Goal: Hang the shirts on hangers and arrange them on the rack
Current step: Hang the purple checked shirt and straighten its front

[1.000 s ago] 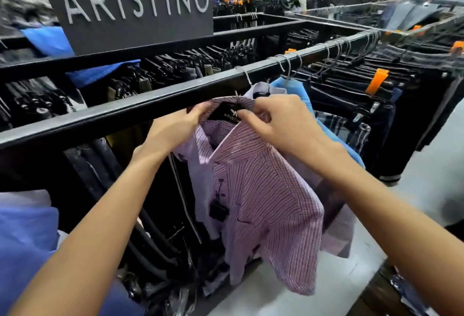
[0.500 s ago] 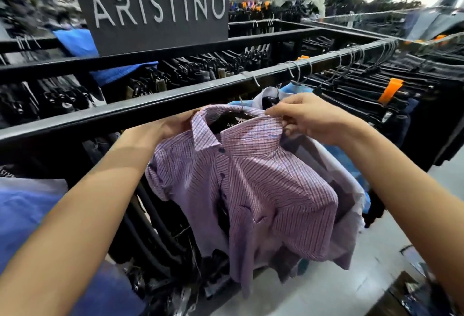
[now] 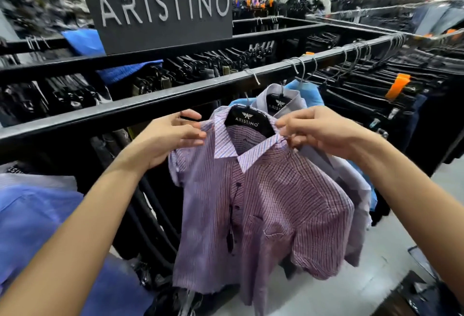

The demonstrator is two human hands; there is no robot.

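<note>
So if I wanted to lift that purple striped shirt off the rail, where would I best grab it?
Probably by the black hanger inside the collar, at its neck just under the wire hook, coming from the front and above. The purple striped shirt faces you, its cloth is limp, and the hook must lift up off the rail.

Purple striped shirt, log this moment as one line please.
stage: straightening collar | purple striped shirt: on hanger, hooked on rail | left hand: pinches left collar | right hand: pinches right collar

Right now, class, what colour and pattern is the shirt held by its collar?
The shirt is purple-pink with fine dark stripes, best seen in the head view.
</note>
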